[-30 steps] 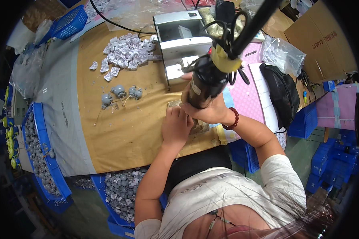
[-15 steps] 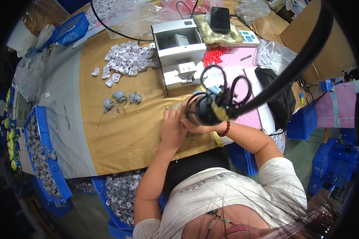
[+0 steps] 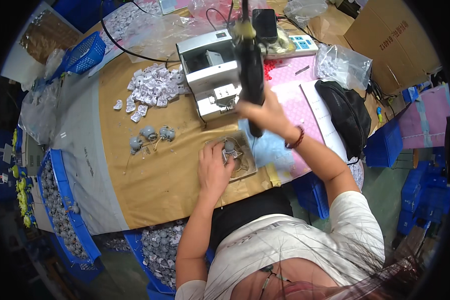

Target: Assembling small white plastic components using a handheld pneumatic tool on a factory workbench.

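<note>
My left hand (image 3: 215,167) is closed on a grey rounded part (image 3: 229,146) with a pale piece on it. It presses this part into a shallow tray (image 3: 250,161) near the table's front edge. My right hand (image 3: 271,114), slightly blurred, is wrapped round a black electric screwdriver (image 3: 251,70) that hangs upright on a cord. The screwdriver stands beside the white screw feeder (image 3: 212,76), partly covering it. Its tip points down above a light blue cloth (image 3: 269,145). Left of the tray lie several grey round parts with thin wires (image 3: 148,133).
White plastic pieces (image 3: 155,86) are heaped left of the feeder. A black pouch (image 3: 342,112) and a paper sheet (image 3: 322,115) lie on the right. Blue bins of grey parts (image 3: 60,210) stand by the left edge. A cardboard box (image 3: 395,45) and a phone (image 3: 264,24) are farther back.
My right hand and the screwdriver have moved up and away from my left hand, toward the feeder. The tray and the grey part, mostly covered before, now show. My left hand stays at the tray.
</note>
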{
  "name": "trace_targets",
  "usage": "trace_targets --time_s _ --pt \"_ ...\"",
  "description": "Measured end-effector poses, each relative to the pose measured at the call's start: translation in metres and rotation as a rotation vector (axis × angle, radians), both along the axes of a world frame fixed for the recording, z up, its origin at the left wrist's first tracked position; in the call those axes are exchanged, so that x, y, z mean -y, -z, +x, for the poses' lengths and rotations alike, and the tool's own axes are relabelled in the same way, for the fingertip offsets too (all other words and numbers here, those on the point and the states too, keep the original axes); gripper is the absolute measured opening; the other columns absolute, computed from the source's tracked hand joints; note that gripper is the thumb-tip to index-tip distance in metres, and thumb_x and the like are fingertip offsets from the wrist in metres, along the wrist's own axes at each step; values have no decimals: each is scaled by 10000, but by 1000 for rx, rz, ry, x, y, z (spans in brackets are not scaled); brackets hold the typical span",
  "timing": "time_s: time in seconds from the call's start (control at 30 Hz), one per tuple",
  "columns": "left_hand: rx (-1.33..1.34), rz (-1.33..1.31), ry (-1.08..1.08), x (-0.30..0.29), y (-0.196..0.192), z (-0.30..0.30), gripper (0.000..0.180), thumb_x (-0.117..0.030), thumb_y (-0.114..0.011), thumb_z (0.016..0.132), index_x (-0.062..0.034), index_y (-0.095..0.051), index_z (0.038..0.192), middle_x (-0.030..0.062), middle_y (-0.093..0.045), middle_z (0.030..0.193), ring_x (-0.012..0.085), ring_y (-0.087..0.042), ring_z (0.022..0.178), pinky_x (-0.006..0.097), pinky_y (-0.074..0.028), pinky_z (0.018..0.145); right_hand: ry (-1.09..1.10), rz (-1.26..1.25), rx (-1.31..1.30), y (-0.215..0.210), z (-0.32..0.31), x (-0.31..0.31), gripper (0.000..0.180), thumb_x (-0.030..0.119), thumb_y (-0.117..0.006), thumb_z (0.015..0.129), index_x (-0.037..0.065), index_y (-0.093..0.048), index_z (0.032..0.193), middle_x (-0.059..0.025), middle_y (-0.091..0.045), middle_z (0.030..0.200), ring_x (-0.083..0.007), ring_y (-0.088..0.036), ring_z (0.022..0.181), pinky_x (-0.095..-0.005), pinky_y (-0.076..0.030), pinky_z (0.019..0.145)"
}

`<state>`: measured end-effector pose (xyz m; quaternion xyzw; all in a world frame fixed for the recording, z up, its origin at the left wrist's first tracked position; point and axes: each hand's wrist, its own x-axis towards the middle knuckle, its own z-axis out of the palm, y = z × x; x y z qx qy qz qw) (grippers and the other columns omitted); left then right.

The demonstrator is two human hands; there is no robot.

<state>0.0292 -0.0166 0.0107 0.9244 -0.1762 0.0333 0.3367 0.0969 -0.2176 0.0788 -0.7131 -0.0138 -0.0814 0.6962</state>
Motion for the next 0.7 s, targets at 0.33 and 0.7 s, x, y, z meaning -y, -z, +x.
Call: trace_targets --time_s 0.33,0.7 --pt "64 -95 74 -5 8 -2 317 -103 -751 803 -72 -651 1102 73 -668 1100 308 -596 1003 405 -510 837 381 -947 489 37 5 79 349 70 -702 858 26 -648 1200 -205 -600 1181 -400 -545 1101 -448 -446 970" --pt "75 -107 74 -4 17 -1 297 -94 -782 784 -58 -663 1054 82 -685 1020 243 -633 688 353 -521 644 -173 -459 282 91 -43 -23 106 69 -639 967 -23 -640 1018 -79 -679 845 -159 -641 786 -311 -516 716"
